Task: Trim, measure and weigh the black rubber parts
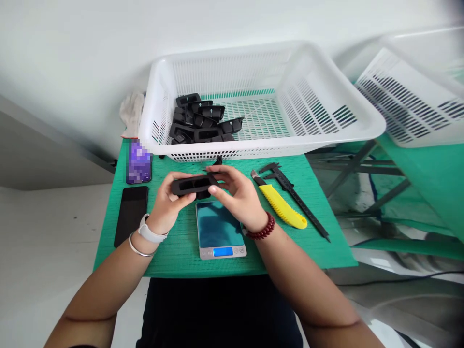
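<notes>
Between my two hands is a black plastic part (194, 185) with two rectangular openings along its top. My left hand (170, 195) grips its left end, thumb along the near side. My right hand (235, 191) holds the right end between thumb and fingers. Just below the part lies a digital scale (221, 227) with a teal platform and a lit blue display; its digits are too small to read. Several similar black parts (206, 121) are piled in the left side of a white plastic basket (268, 145) behind my hands.
A yellow-handled utility knife (284, 205) and a black caliper (295, 198) lie right of the scale. Two phones, one with a purple screen (139, 162) and one dark (131, 215), lie at left on the green table (174, 261). A glove (132, 113) and another white basket (416, 96) flank the main basket.
</notes>
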`<move>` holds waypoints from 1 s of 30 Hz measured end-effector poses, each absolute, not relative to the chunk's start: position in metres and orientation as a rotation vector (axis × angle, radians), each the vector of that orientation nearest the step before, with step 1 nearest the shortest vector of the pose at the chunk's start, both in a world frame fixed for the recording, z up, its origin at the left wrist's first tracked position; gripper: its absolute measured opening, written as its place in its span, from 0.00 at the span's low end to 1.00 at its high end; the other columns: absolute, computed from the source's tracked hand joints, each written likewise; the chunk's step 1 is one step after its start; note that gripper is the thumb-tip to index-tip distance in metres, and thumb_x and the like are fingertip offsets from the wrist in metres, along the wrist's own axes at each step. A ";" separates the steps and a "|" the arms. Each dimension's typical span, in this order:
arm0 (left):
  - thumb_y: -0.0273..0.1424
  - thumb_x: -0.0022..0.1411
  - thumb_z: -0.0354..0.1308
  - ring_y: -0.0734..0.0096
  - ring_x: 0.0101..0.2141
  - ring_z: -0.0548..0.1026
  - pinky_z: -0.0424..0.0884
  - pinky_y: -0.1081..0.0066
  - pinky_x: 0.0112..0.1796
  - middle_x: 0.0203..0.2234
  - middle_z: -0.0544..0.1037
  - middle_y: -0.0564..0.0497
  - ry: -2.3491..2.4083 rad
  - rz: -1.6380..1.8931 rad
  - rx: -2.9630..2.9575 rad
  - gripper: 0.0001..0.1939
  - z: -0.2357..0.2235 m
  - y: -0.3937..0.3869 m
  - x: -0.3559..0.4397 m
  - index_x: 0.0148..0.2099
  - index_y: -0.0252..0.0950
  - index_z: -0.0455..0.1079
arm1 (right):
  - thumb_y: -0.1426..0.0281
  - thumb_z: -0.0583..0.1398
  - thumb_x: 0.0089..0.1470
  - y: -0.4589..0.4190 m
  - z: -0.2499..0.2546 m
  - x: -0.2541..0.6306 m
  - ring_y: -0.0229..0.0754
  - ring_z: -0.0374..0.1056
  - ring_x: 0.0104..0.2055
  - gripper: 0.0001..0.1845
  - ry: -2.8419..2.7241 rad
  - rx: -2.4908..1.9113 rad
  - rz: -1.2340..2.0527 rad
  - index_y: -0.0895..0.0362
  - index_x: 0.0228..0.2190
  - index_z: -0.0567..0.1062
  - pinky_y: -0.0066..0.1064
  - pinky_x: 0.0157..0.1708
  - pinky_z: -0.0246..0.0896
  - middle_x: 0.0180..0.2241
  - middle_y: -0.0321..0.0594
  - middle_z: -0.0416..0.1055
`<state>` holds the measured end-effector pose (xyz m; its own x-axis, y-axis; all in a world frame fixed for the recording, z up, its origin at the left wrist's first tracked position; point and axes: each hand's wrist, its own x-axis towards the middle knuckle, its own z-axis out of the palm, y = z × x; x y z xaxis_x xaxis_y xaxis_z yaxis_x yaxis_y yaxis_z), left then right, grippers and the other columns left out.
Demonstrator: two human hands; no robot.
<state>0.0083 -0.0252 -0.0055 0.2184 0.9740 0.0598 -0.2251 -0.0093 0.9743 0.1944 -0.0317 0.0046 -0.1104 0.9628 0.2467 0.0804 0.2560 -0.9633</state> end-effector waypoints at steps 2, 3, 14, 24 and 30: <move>0.34 0.52 0.68 0.59 0.50 0.76 0.71 0.56 0.51 0.45 0.79 0.46 0.789 1.219 1.070 0.17 -0.002 -0.024 0.009 0.42 0.39 0.67 | 0.57 0.57 0.59 -0.031 0.007 0.204 0.42 0.72 0.44 0.17 -1.528 -1.203 0.797 0.55 0.44 0.71 0.37 0.42 0.70 0.46 0.46 0.73; 0.35 0.53 0.68 0.60 0.48 0.77 0.73 0.57 0.49 0.43 0.80 0.47 0.770 1.241 1.020 0.16 -0.001 -0.023 0.008 0.39 0.39 0.65 | 0.59 0.55 0.61 -0.032 0.008 0.211 0.42 0.71 0.42 0.15 -1.569 -1.303 0.665 0.56 0.42 0.72 0.37 0.40 0.69 0.43 0.45 0.74; 0.49 0.56 0.59 0.58 0.43 0.79 0.77 0.57 0.42 0.41 0.80 0.45 0.825 1.168 0.782 0.21 -0.004 -0.021 0.008 0.41 0.36 0.70 | 0.69 0.59 0.53 -0.060 -0.019 0.261 0.45 0.68 0.31 0.24 -2.258 -1.654 0.436 0.56 0.52 0.66 0.37 0.32 0.64 0.32 0.40 0.72; 0.35 0.47 0.70 0.70 0.32 0.77 0.74 0.71 0.27 0.36 0.76 0.51 0.865 1.229 0.935 0.22 -0.002 -0.021 0.009 0.42 0.39 0.65 | 0.65 0.56 0.58 -0.074 0.007 0.260 0.40 0.63 0.28 0.10 -1.411 -1.276 0.818 0.49 0.42 0.72 0.32 0.26 0.59 0.29 0.36 0.67; 0.37 0.49 0.68 0.67 0.33 0.76 0.73 0.68 0.30 0.34 0.75 0.51 0.833 1.216 0.972 0.22 -0.006 -0.020 0.007 0.46 0.40 0.66 | 0.65 0.49 0.56 -0.068 0.004 0.235 0.40 0.66 0.24 0.22 -0.951 -1.009 1.278 0.46 0.51 0.68 0.37 0.24 0.63 0.35 0.40 0.74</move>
